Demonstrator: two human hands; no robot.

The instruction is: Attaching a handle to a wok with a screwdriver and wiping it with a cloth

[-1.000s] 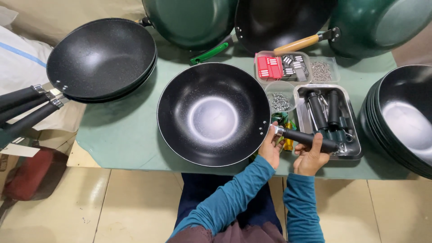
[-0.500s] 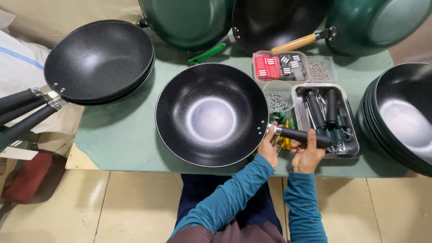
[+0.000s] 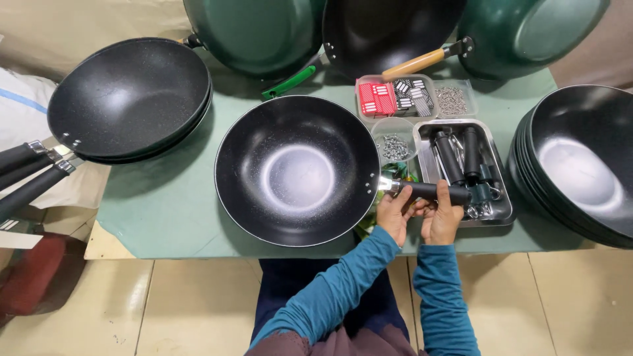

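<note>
Black handle (image 3: 432, 192) lies gripped between both hands' fingers (image 3: 443, 191) at the wok (image 3: 297, 170) rim.

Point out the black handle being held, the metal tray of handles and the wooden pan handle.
black handle (image 3: 432, 192), head view, mid-grip.
metal tray (image 3: 504, 217), head view, front right rim.
wooden pan handle (image 3: 414, 64), head view, middle.

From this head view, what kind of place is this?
Likely a cookware assembly bench. Stacks of handleless black pans sit at one side, a metal tray holds loose black handles, and both hands grip a handle against the centre wok.
</note>
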